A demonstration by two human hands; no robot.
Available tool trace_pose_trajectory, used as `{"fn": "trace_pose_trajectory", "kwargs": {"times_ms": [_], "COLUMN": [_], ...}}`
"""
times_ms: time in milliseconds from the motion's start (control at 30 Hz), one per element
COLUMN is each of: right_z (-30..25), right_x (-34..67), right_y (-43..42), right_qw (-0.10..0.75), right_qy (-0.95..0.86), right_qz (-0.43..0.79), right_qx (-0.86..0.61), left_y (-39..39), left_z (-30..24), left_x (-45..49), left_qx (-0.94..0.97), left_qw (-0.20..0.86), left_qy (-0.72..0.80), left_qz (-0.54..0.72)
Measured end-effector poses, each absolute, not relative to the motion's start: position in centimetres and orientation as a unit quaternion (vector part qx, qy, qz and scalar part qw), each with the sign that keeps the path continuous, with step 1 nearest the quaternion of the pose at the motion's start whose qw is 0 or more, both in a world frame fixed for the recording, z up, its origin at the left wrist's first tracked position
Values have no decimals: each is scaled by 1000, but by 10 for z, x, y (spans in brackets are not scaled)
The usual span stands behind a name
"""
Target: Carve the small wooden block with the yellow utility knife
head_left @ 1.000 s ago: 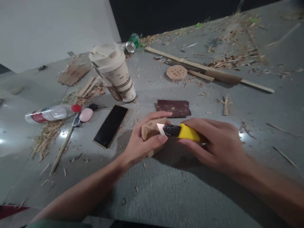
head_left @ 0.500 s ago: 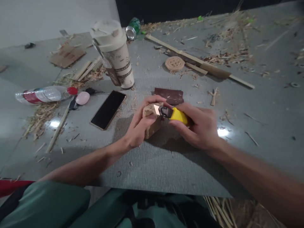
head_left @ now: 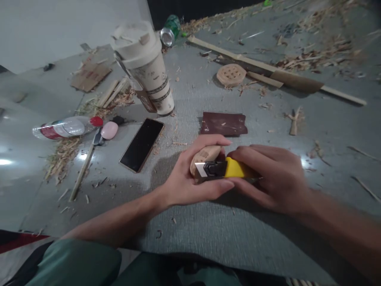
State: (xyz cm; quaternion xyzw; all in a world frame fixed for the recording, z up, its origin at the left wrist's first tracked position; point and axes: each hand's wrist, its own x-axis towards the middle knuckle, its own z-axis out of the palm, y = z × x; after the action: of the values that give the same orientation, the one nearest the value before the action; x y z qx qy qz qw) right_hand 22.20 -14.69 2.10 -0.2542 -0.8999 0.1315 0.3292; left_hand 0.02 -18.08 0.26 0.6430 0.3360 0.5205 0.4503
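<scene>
A small pale wooden block (head_left: pixel 207 153) with a carved-looking upper face sits between the thumb and fingers of my left hand (head_left: pixel 190 178). My right hand (head_left: pixel 274 176) is closed round a yellow utility knife (head_left: pixel 235 167), its short blade out and pointing left. The blade lies over the near side of the block; whether it touches the wood I cannot tell. My left thumb runs along under the knife, close to my right fingers. Just beyond the hands lies a dark brown curved piece (head_left: pixel 224 124).
Left of my hands lies a phone (head_left: pixel 142 145); a tall cup (head_left: pixel 149 75) stands behind it. A plastic bottle (head_left: pixel 67 127) and a pink round thing (head_left: pixel 109 130) are further left. Beyond are a carved wooden disc (head_left: pixel 231 74), a long wooden strip (head_left: pixel 226 51), a green can (head_left: pixel 170 31) and scattered shavings.
The block has turned in my left hand, its side face no longer showing. Both hands sit lower and further right in view, and the whole scene has shifted as the head moved.
</scene>
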Motion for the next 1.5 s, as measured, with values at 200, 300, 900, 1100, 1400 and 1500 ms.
{"fn": "trace_pose_trajectory", "kwargs": {"times_ms": [200, 300, 900, 1100, 1400, 1500], "right_z": [25, 26, 32, 28, 26, 26], "right_x": [225, 226, 225, 228, 226, 224], "right_y": [-146, -147, -151, -146, -148, -149], "right_qw": [313, 313, 305, 311, 317, 322], "right_qy": [-914, -914, -884, -912, -902, -890], "right_qz": [93, 80, 47, 63, 5, 4], "right_qx": [-240, -246, -350, -262, -291, -324], "left_y": [-181, -180, -192, -186, -187, -190], "left_z": [11, 13, 17, 16, 17, 20], "left_x": [3, 2, 8, 7, 5, 6], "left_qx": [667, 672, 597, 616, 611, 610], "left_qw": [426, 415, 429, 429, 408, 394], "left_qy": [352, 353, 436, 400, 443, 468], "left_qz": [500, 501, 518, 526, 514, 504]}}
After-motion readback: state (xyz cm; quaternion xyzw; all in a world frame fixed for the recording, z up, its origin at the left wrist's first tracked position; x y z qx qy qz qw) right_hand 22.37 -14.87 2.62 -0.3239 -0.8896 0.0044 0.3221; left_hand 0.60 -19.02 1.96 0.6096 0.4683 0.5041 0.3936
